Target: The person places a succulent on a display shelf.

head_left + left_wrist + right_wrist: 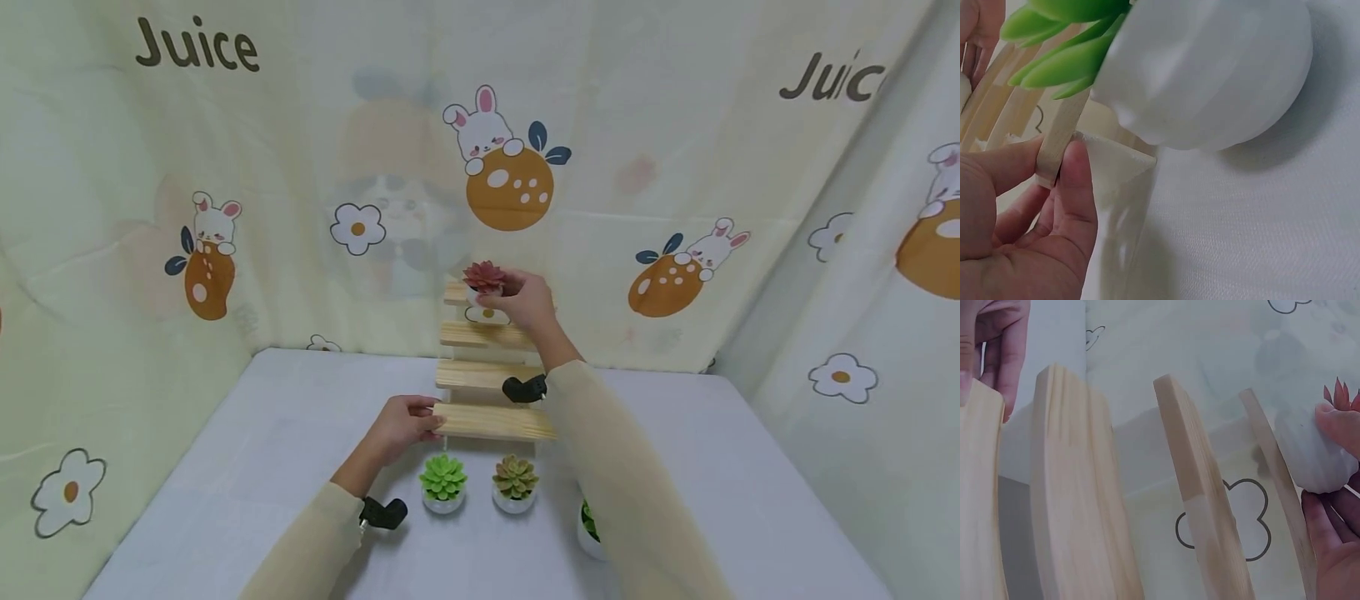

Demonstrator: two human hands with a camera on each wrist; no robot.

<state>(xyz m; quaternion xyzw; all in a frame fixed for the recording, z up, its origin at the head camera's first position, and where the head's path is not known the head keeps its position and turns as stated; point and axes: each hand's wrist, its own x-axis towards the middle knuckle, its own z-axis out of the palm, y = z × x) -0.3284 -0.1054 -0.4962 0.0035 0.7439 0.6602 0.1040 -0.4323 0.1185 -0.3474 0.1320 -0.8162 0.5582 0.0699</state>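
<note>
A wooden stepped shelf (491, 377) with several plank steps stands at the middle of the table. My right hand (519, 293) grips the white pot of a red succulent (483, 277) at the top step; whether the pot rests on the plank is unclear. In the right wrist view the fingers (1337, 422) wrap the ribbed pot (1310, 450) beside the top plank (1275, 487). My left hand (420, 421) pinches the left end of the bottom step (495, 421). The left wrist view shows the thumb (1075, 187) against that plank end (1054, 153).
In front of the shelf stand a green succulent (442, 482) and a brownish-green succulent (514, 482), each in a white pot. A third pot (588, 533) is partly hidden behind my right forearm. Cartoon-print curtains (300, 183) enclose the grey table (247, 467) at the back and both sides.
</note>
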